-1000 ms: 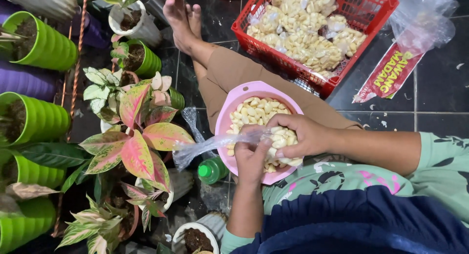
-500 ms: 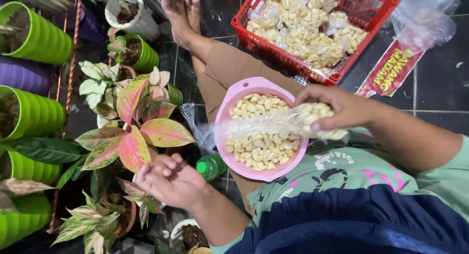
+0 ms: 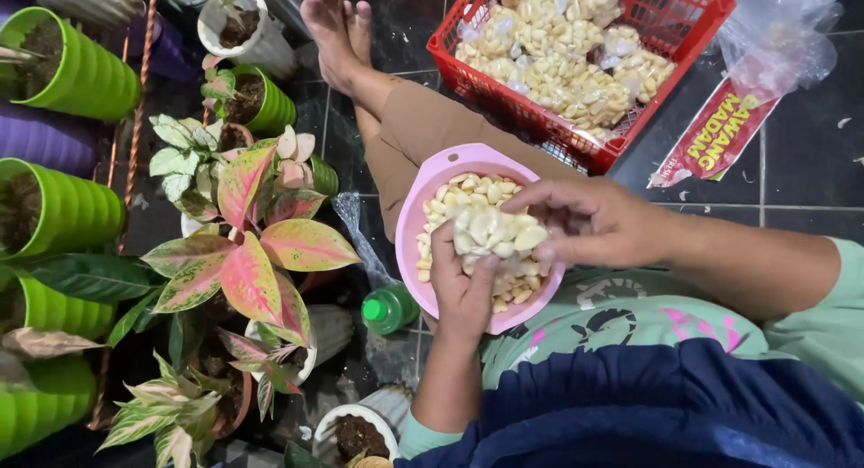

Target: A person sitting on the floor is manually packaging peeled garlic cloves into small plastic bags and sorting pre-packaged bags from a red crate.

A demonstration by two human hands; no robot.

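A pink bowl (image 3: 416, 207) of peeled garlic cloves rests on my lap. Over it, both hands hold a small clear plastic bag of garlic cloves (image 3: 490, 229). My left hand (image 3: 463, 283) grips the bag from below and the near side. My right hand (image 3: 589, 220) pinches it from the right, fingers curled over the top. Beyond my knee stands a red plastic basket (image 3: 693, 31) filled with several more small bags of cloves.
Potted plants in green pots (image 3: 72, 67) and a pink-leaved plant (image 3: 247, 261) crowd the left side. A green-capped bottle (image 3: 389, 308) lies by my thigh. A red printed packet (image 3: 715, 135) and loose clear plastic (image 3: 783, 36) lie on the dark tiled floor at right.
My left hand has come back up from beside my lap to the bag. My right hand has brought the bag left, over the bowl's middle.
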